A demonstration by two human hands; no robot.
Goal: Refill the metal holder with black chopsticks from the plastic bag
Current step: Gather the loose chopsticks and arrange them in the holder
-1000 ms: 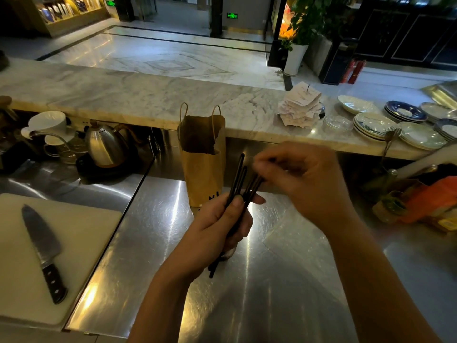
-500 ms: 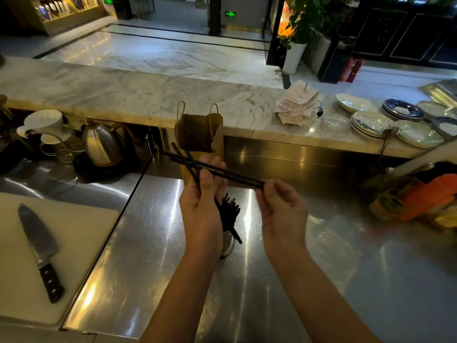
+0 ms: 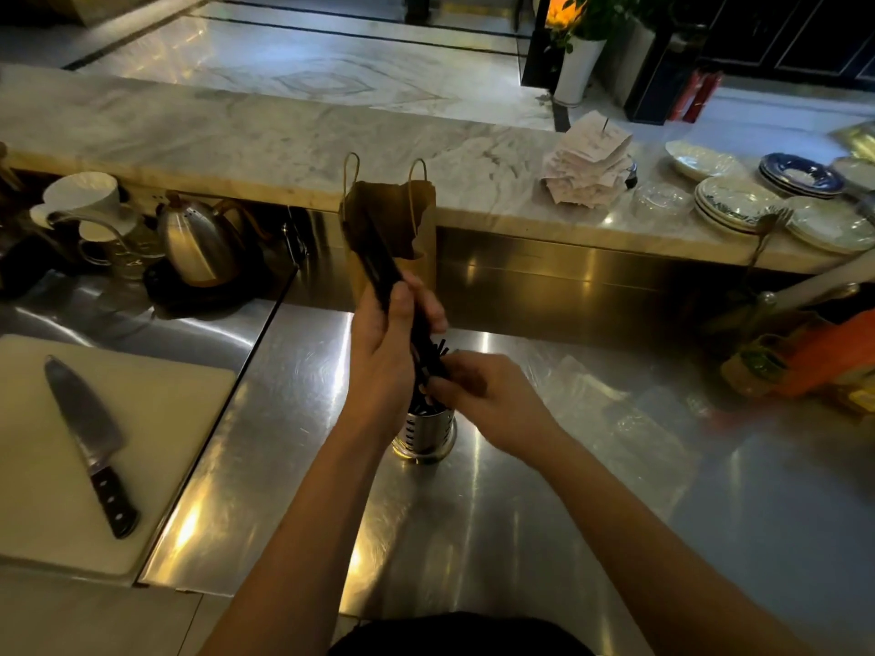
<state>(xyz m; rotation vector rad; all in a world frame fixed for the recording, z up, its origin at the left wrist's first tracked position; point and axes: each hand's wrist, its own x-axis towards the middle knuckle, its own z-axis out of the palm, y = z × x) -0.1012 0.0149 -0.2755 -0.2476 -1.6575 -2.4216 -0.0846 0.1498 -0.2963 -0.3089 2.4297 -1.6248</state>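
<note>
I'm seeing both hands meeting over the holder [image 3: 423, 430], centre of the steel counter [image 3: 592, 490]. L hand [image 3: 386, 343] is wrapping a bundle of chopsticks [image 3: 379, 260], fingers closed round it, sticks tilting up-left w/ upper ends crossing in front of the paper bag [image 3: 395, 220] behind. Lower ends are pointing down into the holder, where more black sticks are standing, tips fanning out just above the R hand [image 3: 483, 395]. R hand is sitting right at the holder mouth, fingers curled in among the stick ends; I can't tell if it's actually pinching any or just steadying, too dark + blurry there. Hands are touching or nearly so, L above, R below-right.

Holder is upright, slotted metal wall showing below the hands, base on the counter. Plastic bag [image 3: 629, 419] is lying flat on the counter to the R of the holder, clear, hard to make out, looks crumpled.

Off to the L: cutting board [image 3: 156, 442] w/ a knife [image 3: 90, 440] lying on it, blade away from me. Kettle [image 3: 199, 243] and white cups [image 3: 85, 196] are sitting back-left under the marble ledge [image 3: 236, 134]. On the ledge, R side: paper slips [image 3: 587, 165] on a spike, plates [image 3: 738, 205] in stacks.
</note>
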